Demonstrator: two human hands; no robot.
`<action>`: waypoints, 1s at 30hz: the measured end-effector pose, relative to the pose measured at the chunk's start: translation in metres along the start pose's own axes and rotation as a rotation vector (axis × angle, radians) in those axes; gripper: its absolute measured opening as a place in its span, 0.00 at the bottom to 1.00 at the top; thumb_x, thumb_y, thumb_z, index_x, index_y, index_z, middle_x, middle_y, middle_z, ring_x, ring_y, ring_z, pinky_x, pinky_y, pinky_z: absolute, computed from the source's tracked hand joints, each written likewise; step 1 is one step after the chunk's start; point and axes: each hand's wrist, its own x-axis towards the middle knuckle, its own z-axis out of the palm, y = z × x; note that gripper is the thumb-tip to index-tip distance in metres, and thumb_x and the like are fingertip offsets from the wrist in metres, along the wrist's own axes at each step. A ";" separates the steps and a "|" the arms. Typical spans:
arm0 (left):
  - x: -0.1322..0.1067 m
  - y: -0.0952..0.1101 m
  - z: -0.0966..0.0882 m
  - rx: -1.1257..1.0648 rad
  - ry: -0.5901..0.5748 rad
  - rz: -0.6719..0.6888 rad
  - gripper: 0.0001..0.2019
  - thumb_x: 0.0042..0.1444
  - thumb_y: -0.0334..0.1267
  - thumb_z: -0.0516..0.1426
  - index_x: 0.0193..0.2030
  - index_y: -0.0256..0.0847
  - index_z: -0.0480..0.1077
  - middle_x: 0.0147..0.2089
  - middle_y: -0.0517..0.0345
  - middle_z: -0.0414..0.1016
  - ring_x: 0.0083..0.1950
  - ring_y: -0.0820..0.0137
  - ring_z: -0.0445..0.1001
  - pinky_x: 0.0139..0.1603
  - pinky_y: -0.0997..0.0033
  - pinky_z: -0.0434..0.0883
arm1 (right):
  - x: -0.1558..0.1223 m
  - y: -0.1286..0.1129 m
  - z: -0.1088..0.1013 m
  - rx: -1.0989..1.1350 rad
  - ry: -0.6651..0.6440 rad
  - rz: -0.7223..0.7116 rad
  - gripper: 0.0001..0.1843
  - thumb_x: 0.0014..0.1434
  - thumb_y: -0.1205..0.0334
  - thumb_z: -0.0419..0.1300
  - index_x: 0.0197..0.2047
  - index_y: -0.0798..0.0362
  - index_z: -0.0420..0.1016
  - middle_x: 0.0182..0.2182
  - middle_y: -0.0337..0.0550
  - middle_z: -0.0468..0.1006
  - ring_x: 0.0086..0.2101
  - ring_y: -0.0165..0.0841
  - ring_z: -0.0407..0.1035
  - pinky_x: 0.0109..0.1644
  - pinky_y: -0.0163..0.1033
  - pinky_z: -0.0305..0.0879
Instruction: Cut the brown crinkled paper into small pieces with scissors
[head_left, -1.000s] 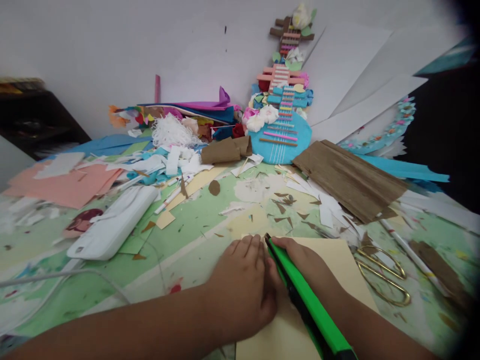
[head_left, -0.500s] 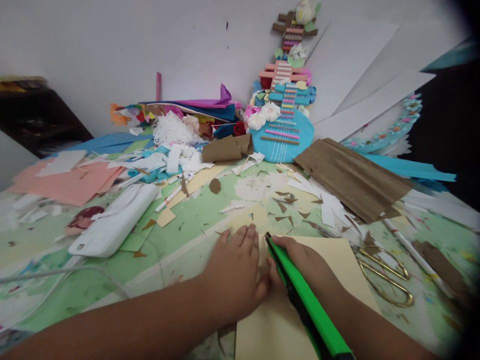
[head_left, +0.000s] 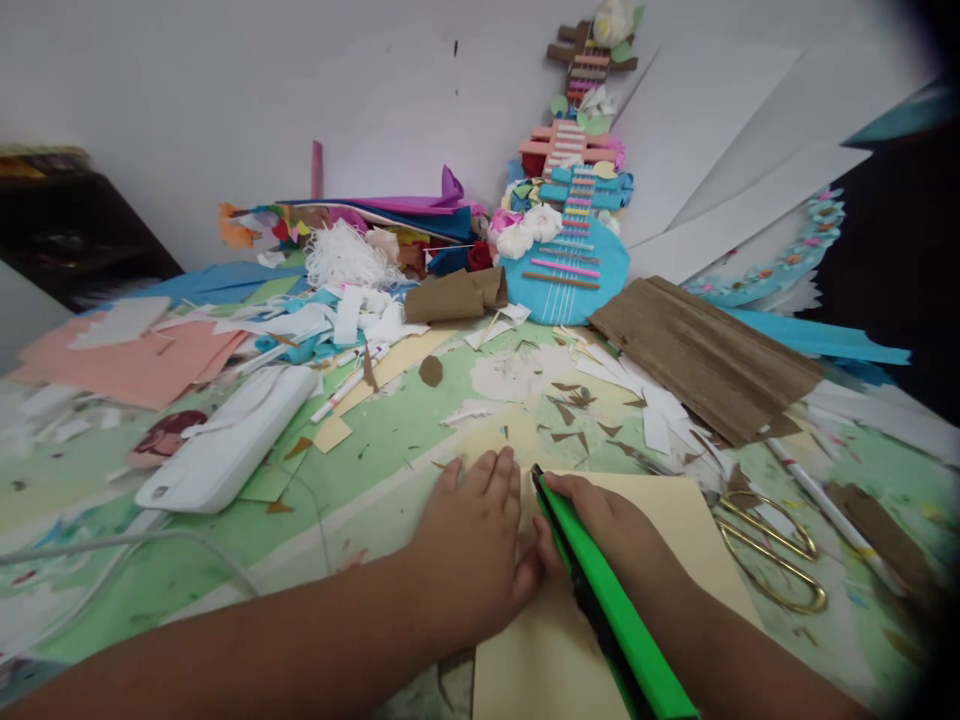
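Observation:
My left hand (head_left: pixel 469 545) lies flat, fingers together, pressing on the left edge of a cream paper sheet (head_left: pixel 675 530) on the green table. My right hand (head_left: pixel 611 525) grips a green and black utility knife (head_left: pixel 600 600), its tip resting near the sheet's top edge right beside my left fingertips. The knife body runs back along my right forearm. The two hands touch at the thumbs.
Gold scissors (head_left: pixel 772 560) lie right of the sheet, with a white pen (head_left: pixel 825 505) and brown corrugated card (head_left: pixel 701 355) beyond. A white case (head_left: pixel 225 450) and a cable sit left. Paper scraps, pink sheets (head_left: pixel 127 365) and a blue paper guitar (head_left: pixel 566 255) crowd the back.
My left hand slid a little forward and left on the sheet, uncovering its left edge. The knife and right hand stayed almost where they were.

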 end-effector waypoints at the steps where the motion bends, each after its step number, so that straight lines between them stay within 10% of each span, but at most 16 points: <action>1: 0.000 0.000 0.000 -0.001 -0.001 -0.001 0.30 0.52 0.49 0.38 0.57 0.30 0.54 0.60 0.42 0.50 0.60 0.56 0.49 0.54 0.51 0.49 | 0.000 0.000 0.000 -0.003 0.013 -0.010 0.10 0.51 0.66 0.47 0.38 0.56 0.61 0.25 0.44 0.73 0.24 0.32 0.67 0.26 0.35 0.60; 30: 0.007 -0.002 -0.005 0.037 -0.036 -0.010 0.24 0.54 0.39 0.40 0.56 0.30 0.56 0.60 0.46 0.50 0.58 0.57 0.53 0.50 0.53 0.55 | -0.010 -0.004 0.002 -0.087 0.088 -0.117 0.05 0.50 0.65 0.48 0.34 0.54 0.58 0.19 0.40 0.70 0.19 0.30 0.64 0.21 0.32 0.54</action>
